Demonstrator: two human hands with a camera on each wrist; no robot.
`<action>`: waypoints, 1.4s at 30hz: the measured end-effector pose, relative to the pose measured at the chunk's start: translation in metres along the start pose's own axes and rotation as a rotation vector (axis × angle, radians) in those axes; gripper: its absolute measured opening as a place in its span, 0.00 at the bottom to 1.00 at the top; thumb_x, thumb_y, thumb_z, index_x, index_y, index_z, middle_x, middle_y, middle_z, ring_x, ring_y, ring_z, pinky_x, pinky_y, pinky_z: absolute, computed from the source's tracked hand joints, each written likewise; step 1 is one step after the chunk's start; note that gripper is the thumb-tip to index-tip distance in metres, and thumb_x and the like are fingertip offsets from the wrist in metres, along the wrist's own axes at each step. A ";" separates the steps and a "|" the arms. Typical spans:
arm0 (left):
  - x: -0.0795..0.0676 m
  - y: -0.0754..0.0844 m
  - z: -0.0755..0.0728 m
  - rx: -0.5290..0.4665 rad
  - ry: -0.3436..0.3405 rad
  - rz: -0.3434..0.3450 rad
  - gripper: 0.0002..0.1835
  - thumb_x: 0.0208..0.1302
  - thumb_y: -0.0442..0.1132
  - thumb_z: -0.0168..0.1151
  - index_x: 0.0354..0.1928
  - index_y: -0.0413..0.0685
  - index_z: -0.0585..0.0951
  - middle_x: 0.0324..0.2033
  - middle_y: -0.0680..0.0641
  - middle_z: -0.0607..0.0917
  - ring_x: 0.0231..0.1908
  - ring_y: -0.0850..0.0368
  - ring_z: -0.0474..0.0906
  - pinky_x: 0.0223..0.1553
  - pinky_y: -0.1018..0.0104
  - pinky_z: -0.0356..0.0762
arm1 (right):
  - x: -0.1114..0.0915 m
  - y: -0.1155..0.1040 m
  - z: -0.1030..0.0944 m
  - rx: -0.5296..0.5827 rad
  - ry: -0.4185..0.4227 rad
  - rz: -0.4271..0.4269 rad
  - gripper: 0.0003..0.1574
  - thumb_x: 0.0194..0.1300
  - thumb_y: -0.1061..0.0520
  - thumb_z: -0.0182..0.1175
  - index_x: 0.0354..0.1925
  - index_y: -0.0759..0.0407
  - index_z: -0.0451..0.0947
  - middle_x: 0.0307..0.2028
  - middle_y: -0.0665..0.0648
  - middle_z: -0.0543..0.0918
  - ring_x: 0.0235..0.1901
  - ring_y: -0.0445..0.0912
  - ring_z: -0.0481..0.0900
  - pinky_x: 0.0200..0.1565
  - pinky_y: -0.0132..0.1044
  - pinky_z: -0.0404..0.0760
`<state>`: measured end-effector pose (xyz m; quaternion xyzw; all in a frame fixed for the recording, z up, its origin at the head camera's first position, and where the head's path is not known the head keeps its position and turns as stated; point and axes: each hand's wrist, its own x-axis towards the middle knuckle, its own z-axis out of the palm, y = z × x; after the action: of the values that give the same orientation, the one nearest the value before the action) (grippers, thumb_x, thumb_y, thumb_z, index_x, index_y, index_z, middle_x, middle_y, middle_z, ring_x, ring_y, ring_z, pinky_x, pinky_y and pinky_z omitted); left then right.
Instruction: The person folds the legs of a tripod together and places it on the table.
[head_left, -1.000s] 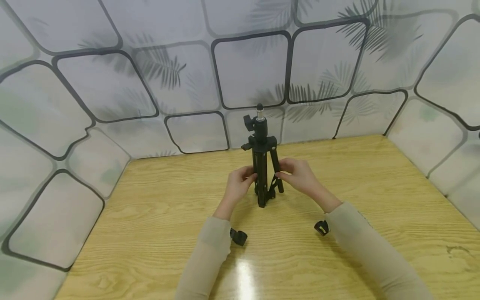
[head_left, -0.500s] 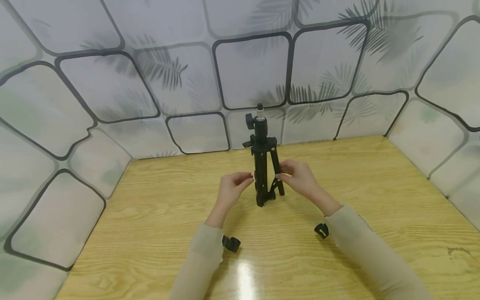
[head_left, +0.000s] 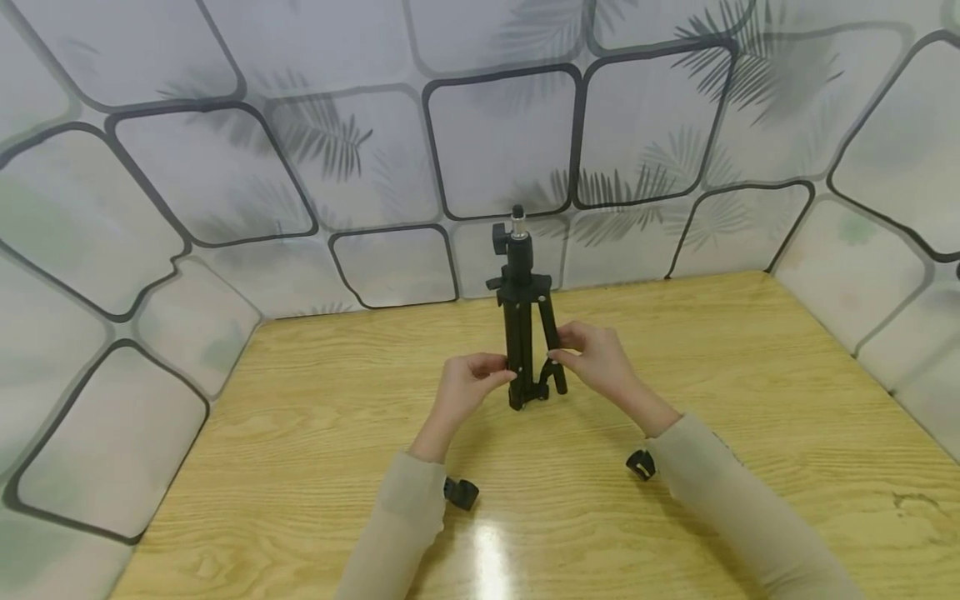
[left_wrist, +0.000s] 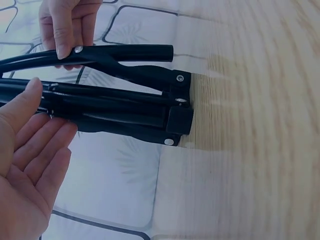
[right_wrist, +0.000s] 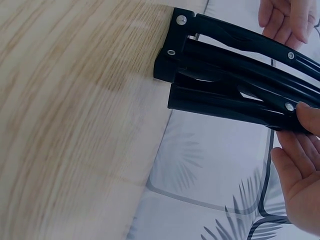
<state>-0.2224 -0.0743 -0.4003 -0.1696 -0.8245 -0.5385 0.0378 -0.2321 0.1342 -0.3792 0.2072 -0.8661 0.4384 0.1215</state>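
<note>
A black tripod stand [head_left: 519, 283] with a silver-and-black tip stands upright on the table, its legs mostly folded together. One leg [right_wrist: 225, 107] on the right side angles slightly outward. My right hand [head_left: 597, 360] pinches that leg between thumb and fingers, near the brace rivet. On the other side, my left hand [head_left: 468, 387] has its thumb and loosely bent fingers spread around the left leg [left_wrist: 110, 112]. In the right wrist view, the left hand's fingertips [right_wrist: 300, 32] show close beside the stand with a narrow gap.
The wooden table [head_left: 315, 433] runs back to a pale panel-patterned wall [head_left: 502, 142], just behind the stand. Beside each sleeve sits a small black wrist-worn device, one at the left [head_left: 461, 493] and one at the right [head_left: 641, 464].
My left hand drew back from the left leg, then came in again slightly lower. The stand has turned a little, while my right hand has kept its pinch on the right leg.
</note>
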 end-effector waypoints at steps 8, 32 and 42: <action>0.000 0.001 0.008 0.107 0.092 0.045 0.14 0.50 0.43 0.66 0.37 0.41 0.83 0.31 0.48 0.84 0.35 0.57 0.79 0.40 0.64 0.76 | -0.002 0.001 0.003 -0.035 0.030 -0.007 0.13 0.51 0.64 0.64 0.38 0.67 0.76 0.33 0.61 0.82 0.34 0.50 0.81 0.36 0.42 0.79; 0.001 0.005 0.016 0.230 0.170 0.123 0.11 0.52 0.40 0.66 0.35 0.40 0.83 0.30 0.48 0.84 0.32 0.57 0.80 0.36 0.66 0.77 | 0.002 -0.006 0.013 -0.044 0.084 -0.009 0.11 0.50 0.63 0.66 0.33 0.67 0.76 0.30 0.61 0.82 0.33 0.51 0.81 0.34 0.43 0.79; 0.001 0.005 0.016 0.232 0.165 0.131 0.11 0.52 0.40 0.65 0.36 0.40 0.83 0.30 0.47 0.84 0.32 0.57 0.80 0.36 0.67 0.77 | 0.002 -0.007 0.015 -0.025 0.089 -0.002 0.11 0.49 0.64 0.66 0.33 0.67 0.76 0.30 0.61 0.82 0.32 0.51 0.81 0.35 0.43 0.79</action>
<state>-0.2196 -0.0580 -0.4028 -0.1729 -0.8624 -0.4482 0.1596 -0.2315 0.1182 -0.3824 0.1866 -0.8652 0.4360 0.1628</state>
